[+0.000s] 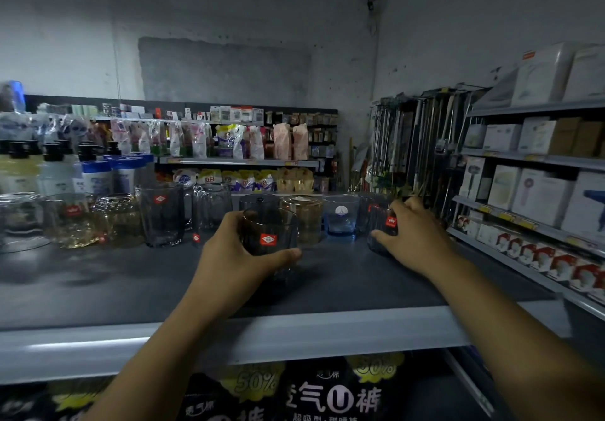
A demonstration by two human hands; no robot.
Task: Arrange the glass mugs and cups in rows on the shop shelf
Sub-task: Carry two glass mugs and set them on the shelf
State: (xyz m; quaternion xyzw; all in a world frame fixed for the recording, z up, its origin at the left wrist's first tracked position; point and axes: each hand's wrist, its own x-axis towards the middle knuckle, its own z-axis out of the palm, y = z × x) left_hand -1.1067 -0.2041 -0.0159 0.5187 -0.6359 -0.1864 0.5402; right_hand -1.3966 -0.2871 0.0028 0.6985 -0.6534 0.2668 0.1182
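A wide dark grey shop shelf (98,283) with a pale front lip runs across the view, seen from above by a person reaching in with both bare arms. To the right, side shelves carry white product boxes (540,191); further back, other shelves hold bagged goods (242,142). Along the back of the dark shelf stands a row of glassware: a clear rounded cup (70,220) at the left, a tall grey mug (162,212), then an amber glass (302,217) and a blue glass (340,216) toward the right. The left hand (226,256) grips a smoky dark glass (268,234) with a red label, thumb across its lower front and fingers curled round the back, just in front of the amber glass; whether its base touches the shelf cannot be told. The right hand (415,237) grips a dark ribbed glass (381,224) at the row's right end, just beside the blue glass, thumb low on its side and fingers curled over the top.
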